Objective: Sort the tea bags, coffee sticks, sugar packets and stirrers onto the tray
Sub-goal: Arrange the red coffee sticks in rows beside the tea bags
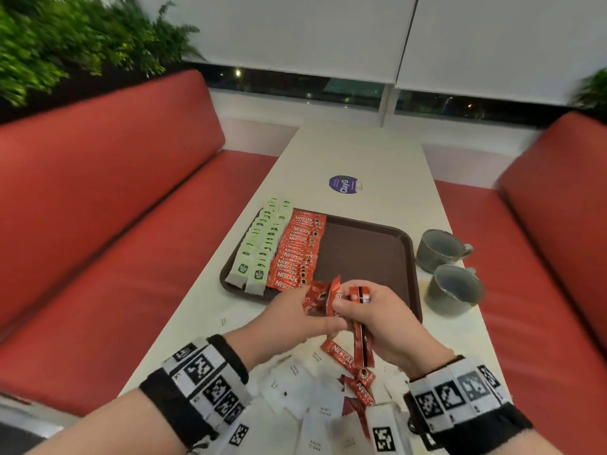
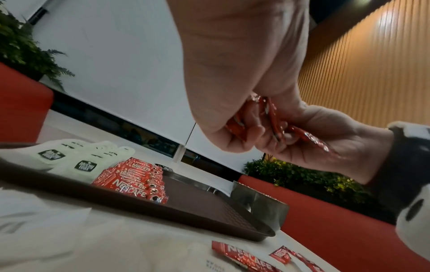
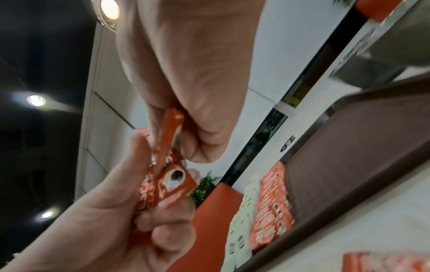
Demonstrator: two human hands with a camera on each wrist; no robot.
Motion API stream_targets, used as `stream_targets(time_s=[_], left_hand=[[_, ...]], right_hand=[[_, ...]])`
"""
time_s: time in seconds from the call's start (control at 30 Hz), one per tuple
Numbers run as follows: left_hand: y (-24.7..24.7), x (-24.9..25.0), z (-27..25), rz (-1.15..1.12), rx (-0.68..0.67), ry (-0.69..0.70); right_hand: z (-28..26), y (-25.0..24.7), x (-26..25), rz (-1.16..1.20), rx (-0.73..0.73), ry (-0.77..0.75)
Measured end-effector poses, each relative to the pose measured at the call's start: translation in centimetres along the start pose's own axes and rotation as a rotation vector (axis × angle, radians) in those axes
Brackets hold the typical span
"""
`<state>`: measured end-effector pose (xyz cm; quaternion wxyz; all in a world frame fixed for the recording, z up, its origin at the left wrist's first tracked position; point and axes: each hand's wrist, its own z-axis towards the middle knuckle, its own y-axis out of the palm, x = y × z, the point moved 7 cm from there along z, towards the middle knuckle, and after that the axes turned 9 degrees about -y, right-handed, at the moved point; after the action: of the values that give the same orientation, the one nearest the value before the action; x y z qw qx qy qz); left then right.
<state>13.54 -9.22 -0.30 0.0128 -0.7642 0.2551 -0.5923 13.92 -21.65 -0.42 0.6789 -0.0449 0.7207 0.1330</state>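
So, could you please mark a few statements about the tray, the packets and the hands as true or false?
1. Both hands hold red coffee sticks. True: the left hand and right hand each have a grip on coffee sticks.
2. The tea bags lie at the tray's right end. False: they fill its left end, beside the row of coffee sticks.
3. White sugar packets are already on the tray. False: they lie on the table near the wrists.
4. Two grey cups stand right of the tray. True.
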Motion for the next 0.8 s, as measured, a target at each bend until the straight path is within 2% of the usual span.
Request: stream_targets(time_s=[0.07,0.17,0.3,0.4,0.47,0.53,0.57,0.7,0.73,0.8], left_hand=[[-0.9,-0.3,-0.4,-0.051,-0.008,0.004],[-3.0,-1.5,-0.8,-0.101,-0.001,-0.025],[-4.8,-3.9,-0.9,-0.198,-0.086,-0.103],[-4.7,-5.1,-1.1,-0.286,-0.230,-0.200],[-4.9,-5.5,-0.8,-0.420,-0.270,-0.292],[-5.4,-5.3,-0.5,-0.543,-0.322,-0.367],[-5.7,-4.9,-0.3,-0.572,-0.353,-0.385],[-7.3,-3.9,0.6,-0.601,-0.409,-0.372],[-7.6,-3.8,0.9,-0.604,-0.416,-0.339],[-8.3,-3.7,1.4,-0.591,-0.366,-0.246]], right_hand=[[0.7,1.9,0.5,0.074,-0.009,-0.002],[1.6,3.9,1.0,0.066,-0.006,0.007],[2.5,4.7,1.4,0.106,0.114,0.076],[2.7,5.6,-0.6,-0.034,0.191,-0.066],[2.6,6.1,-2.8,-0.333,0.270,-0.310],[2.4,8.1,-4.6,-0.572,0.202,-0.533],[2.5,9.2,-4.6,-0.627,0.134,-0.567],[2.9,12.6,-2.6,-0.860,-0.157,-0.592],[2.8,12.9,-2.1,-0.902,-0.182,-0.588],[2.5,12.5,-1.7,-0.962,-0.117,-0.569]])
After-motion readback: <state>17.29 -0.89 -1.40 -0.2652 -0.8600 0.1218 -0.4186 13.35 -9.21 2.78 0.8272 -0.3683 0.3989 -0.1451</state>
